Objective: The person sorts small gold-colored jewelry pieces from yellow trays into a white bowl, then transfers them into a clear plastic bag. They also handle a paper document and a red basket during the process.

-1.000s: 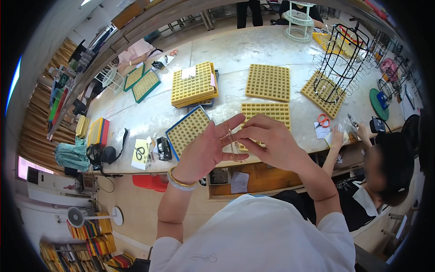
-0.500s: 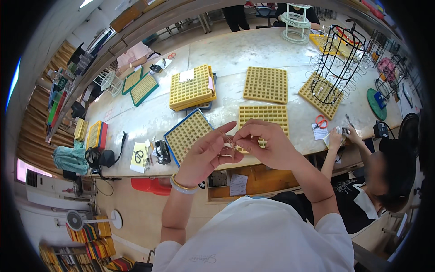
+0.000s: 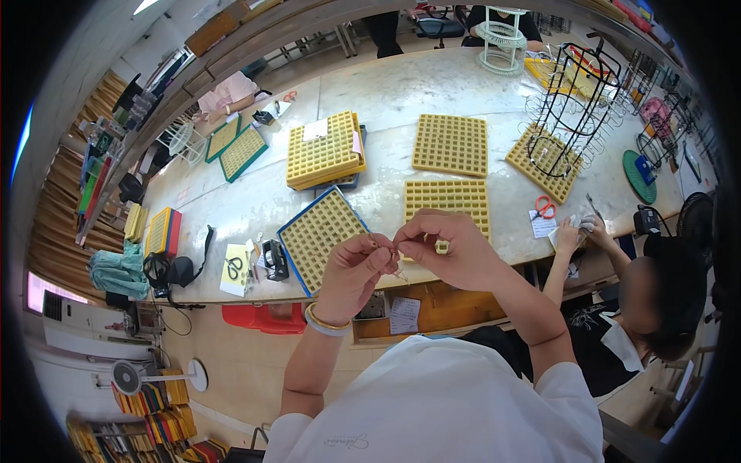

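Head view: across the long, pale, stone-like table (image 3: 370, 81), a square, blue-edged, yellow plastic-looking grid tray (image 3: 316, 235) lies beyond the left hand (image 3: 351, 266), and an all-yellow grid tray (image 3: 448, 199) is partly covered by the right hand (image 3: 448, 243). Orange-handled scissors (image 3: 544, 206) lie well apart, out of the way. Both hands pinch narrowly on a thin, gold-coloured, metallic-looking strand (image 3: 399, 272) above the table's near edge. Fingers hide much of it; steady wrists, light pressure and slightly separated pinches would probably prevent kinks.
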Available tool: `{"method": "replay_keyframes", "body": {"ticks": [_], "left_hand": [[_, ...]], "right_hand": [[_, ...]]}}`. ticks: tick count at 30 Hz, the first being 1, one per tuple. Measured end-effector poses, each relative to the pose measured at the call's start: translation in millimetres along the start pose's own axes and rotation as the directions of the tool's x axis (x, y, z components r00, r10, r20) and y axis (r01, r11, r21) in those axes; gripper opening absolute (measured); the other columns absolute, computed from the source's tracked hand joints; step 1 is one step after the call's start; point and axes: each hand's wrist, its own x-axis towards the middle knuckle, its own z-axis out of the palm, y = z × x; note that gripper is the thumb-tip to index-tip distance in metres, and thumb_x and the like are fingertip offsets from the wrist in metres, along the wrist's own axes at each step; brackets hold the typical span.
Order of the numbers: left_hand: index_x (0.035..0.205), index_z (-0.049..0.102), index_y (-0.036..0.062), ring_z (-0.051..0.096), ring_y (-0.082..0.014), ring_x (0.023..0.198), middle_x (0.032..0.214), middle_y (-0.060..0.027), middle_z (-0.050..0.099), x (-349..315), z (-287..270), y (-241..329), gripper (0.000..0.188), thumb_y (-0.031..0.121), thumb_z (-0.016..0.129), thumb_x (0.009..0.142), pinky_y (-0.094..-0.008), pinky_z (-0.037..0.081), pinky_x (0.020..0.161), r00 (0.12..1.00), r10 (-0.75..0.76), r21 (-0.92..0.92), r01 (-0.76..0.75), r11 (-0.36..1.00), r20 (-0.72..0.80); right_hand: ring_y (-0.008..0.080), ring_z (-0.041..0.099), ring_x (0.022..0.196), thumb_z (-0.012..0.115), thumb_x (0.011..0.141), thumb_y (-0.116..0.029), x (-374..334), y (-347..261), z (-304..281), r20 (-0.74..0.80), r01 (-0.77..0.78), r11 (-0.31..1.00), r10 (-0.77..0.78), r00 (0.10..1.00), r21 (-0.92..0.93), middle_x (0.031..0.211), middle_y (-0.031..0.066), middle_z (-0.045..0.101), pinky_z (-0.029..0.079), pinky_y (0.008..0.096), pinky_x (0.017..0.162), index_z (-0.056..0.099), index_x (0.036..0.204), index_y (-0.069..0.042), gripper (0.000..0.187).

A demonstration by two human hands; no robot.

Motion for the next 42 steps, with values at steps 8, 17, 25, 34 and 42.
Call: {"method": "replay_keyframes", "body": {"ticks": [8, 17, 25, 34, 42], "left_hand": [[0.087, 0.058, 0.0005, 0.053, -0.0075, 0.07, 0.085, -0.0045, 0.061, -0.8, 7.2, 0.8, 0.006, 0.006, 0.06, 0.084, -0.02, 0.044, 0.063, 0.981, 0.075, 0.234, -0.032, 0.972, -0.178], [0.09, 0.06, -0.0004, 0.055, -0.0046, 0.073, 0.081, -0.0021, 0.062, 1.0, 12.1, -4.0, 0.008, 0.003, 0.059, 0.083, -0.0174, 0.044, 0.064, 0.952, 0.141, 0.481, 0.008, 0.876, -0.272], [0.091, 0.06, -0.0008, 0.055, -0.0042, 0.072, 0.082, -0.0031, 0.062, 0.4, 10.7, -5.2, 0.008, 0.003, 0.059, 0.084, -0.0169, 0.043, 0.063, 0.954, 0.175, 0.521, -0.023, 0.853, -0.245], [0.093, 0.06, -0.0037, 0.046, -0.004, 0.063, 0.082, -0.0046, 0.061, 1.7, -2.1, -3.0, 0.015, 0.009, 0.057, 0.086, -0.017, 0.038, 0.055, 0.978, -0.121, 0.138, 0.146, 0.98, -0.171], [0.091, 0.063, -0.0021, 0.046, -0.0028, 0.062, 0.078, -0.0017, 0.061, 2.6, 4.8, -7.9, 0.013, 0.009, 0.06, 0.084, -0.0154, 0.037, 0.056, 0.969, 0.003, 0.412, 0.101, 0.905, -0.246]], "right_hand": [[0.0232, 0.058, 0.065, 0.061, 0.075, -0.006, -2.5, -5.2, 4.0, -0.067, 0.164, 0.925, -0.198, 0.978, -0.343, 0.075, 0.0079, 0.058, 0.047, 0.0314, 0.057, 0.061, 0.084, -0.004, 0.009], [0.0237, 0.058, 0.07, 0.061, 0.076, -0.013, -4.0, -8.5, 1.8, 0.02, 0.193, 0.848, -0.211, 0.977, -0.493, 0.078, 0.0075, 0.059, 0.047, 0.0345, 0.061, 0.06, 0.088, -0.006, 0.014], [0.0226, 0.058, 0.073, 0.061, 0.076, -0.014, -4.0, -2.4, 1.3, 0.082, 0.244, 0.792, -0.241, 0.967, -0.56, 0.08, 0.0065, 0.06, 0.048, 0.0331, 0.062, 0.059, 0.088, -0.005, 0.015], [0.0186, 0.056, 0.078, 0.062, 0.074, -0.013, 0.9, 3.2, -5.6, 0.191, 0.465, 0.623, -0.456, 0.869, -0.629, 0.079, 0.0044, 0.056, 0.048, 0.0289, 0.063, 0.056, 0.081, -0.006, 0.012], [0.0199, 0.055, 0.072, 0.065, 0.072, -0.01, 0.6, 11.6, -4.9, 0.09, 0.415, 0.717, -0.445, 0.891, -0.56, 0.075, 0.0045, 0.055, 0.048, 0.0291, 0.063, 0.059, 0.082, -0.005, 0.013]]}}
